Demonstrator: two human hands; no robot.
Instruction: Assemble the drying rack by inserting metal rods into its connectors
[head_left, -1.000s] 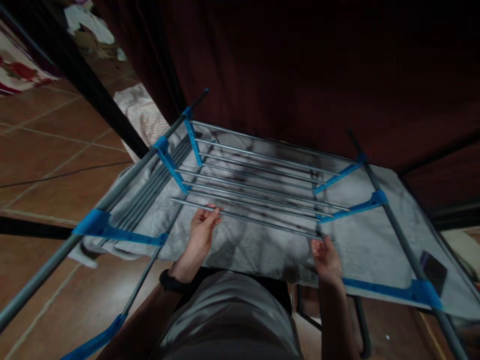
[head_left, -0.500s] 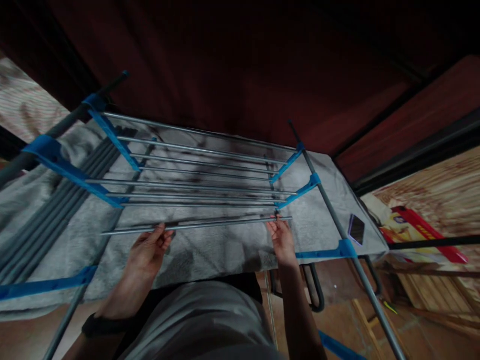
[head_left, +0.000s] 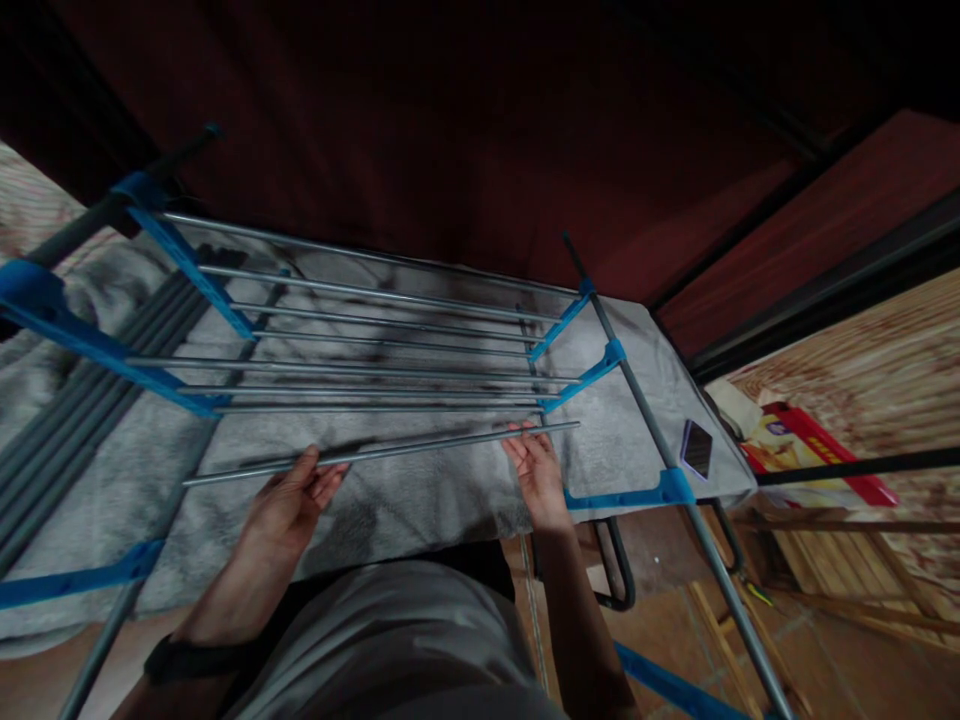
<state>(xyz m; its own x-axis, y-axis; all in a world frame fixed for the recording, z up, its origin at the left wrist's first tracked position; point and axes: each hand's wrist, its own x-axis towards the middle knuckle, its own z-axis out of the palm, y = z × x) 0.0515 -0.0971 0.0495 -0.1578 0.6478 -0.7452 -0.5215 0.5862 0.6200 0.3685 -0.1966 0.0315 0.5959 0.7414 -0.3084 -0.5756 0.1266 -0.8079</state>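
Note:
A thin grey metal rod (head_left: 420, 448) lies across both hands, tilted slightly up toward its right end. My left hand (head_left: 291, 500) pinches it a little in from its left end, thumb on top. Near its right end my right hand (head_left: 536, 468) holds it between thumb and fingers. Just beyond is a rack of metal rods (head_left: 390, 372) fitted between blue plastic brackets (head_left: 585, 382) on grey upright tubes (head_left: 643, 405). Nearer me, a lower-right blue bracket (head_left: 622, 497) and a lower-left blue bracket (head_left: 82, 580) have no rod between them.
Several grey tubes (head_left: 97, 390) lie side by side on the grey blanket (head_left: 450, 500) at left. A phone (head_left: 697, 449) rests on the blanket at right. Beyond it are a red and yellow package (head_left: 810, 450) and a black bar (head_left: 847, 467). A dark red curtain (head_left: 420, 130) hangs behind.
The view has shifted slightly, so the rack appears further left. The rod tilts more, its left end lower, and my right hand grips it a bit further in from the right end.

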